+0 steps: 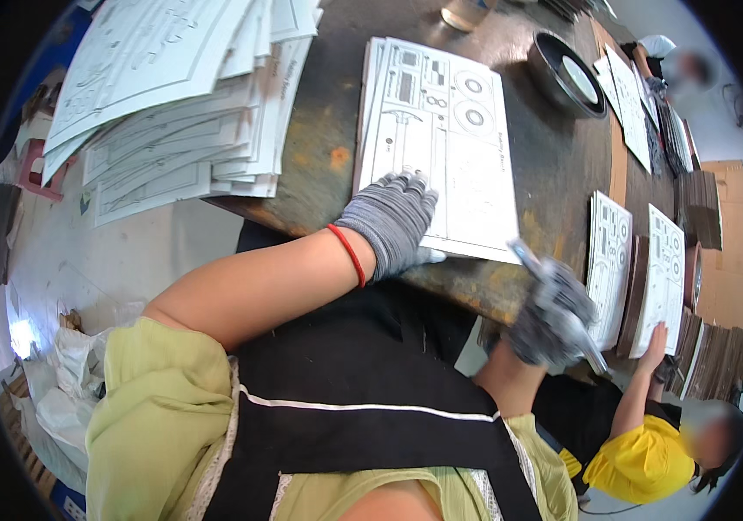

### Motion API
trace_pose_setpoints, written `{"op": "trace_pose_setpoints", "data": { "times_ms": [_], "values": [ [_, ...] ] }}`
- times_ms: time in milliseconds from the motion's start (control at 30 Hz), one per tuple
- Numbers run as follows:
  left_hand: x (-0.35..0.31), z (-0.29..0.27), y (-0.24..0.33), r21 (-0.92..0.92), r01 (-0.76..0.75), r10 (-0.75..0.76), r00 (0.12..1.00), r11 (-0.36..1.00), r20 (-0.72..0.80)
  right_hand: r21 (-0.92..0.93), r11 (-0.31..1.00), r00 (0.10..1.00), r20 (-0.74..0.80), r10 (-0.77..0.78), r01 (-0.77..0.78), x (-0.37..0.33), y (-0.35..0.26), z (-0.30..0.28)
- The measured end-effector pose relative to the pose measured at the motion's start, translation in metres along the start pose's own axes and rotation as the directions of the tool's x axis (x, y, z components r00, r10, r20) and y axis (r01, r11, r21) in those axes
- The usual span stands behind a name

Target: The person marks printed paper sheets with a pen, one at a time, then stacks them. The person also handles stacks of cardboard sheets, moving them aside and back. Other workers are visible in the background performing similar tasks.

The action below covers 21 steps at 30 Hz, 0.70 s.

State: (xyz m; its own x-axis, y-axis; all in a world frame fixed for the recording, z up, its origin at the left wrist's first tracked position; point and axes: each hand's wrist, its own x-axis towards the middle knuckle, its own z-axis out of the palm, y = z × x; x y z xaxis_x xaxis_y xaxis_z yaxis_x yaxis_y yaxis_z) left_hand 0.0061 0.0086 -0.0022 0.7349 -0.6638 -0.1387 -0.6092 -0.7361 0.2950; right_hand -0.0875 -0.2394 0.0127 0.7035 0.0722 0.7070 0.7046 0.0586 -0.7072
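Observation:
A stack of white printed boards (476,191) with line drawings of tools and circles lies near the table's front edge. My left hand (389,213), in a grey striped glove with a red cord at the wrist, lies flat on the top board's near part, fingers stretched forward. Its thumb reaches toward the near edge. Just off the board's near right corner, my right hand (554,317) is closed around a slim, pale rod-like tool (523,254). That hand is gloved in grey too and smeared by motion. The tool sticks out at both ends of the fist; its exact kind is unclear.
A tall, uneven pile of printed sheets (172,130) stands on the left. Beyond the boards are a dark bowl (554,78) and a clear container (467,13). On the right, a person in yellow (649,464) touches another board stack (656,278); another person works farther off.

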Motion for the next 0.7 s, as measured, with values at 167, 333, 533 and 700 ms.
{"op": "trace_pose_setpoints", "data": {
  "times_ms": [167,333,533,700],
  "values": [
    [-0.047,-0.117,-0.025,0.076,-0.088,0.116,0.786,0.993,-0.607,0.157,0.980,0.940,-0.336,-0.062,0.121,0.014,-0.054,-0.015],
    [-0.123,-0.182,-0.102,-0.073,0.046,-0.060,-0.234,0.996,-0.970,0.239,0.971,0.942,-0.331,0.063,0.019,0.014,-0.025,0.004],
    [-0.190,-0.186,-0.145,-0.312,0.126,-0.334,0.468,0.942,-0.818,0.178,0.979,0.935,-0.318,0.156,-0.102,0.013,0.009,0.024],
    [-0.197,-0.178,-0.134,-0.276,0.055,-0.227,0.730,0.959,-0.644,0.137,0.980,0.951,-0.253,0.176,-0.145,0.014,0.041,0.024]
  ]
}}
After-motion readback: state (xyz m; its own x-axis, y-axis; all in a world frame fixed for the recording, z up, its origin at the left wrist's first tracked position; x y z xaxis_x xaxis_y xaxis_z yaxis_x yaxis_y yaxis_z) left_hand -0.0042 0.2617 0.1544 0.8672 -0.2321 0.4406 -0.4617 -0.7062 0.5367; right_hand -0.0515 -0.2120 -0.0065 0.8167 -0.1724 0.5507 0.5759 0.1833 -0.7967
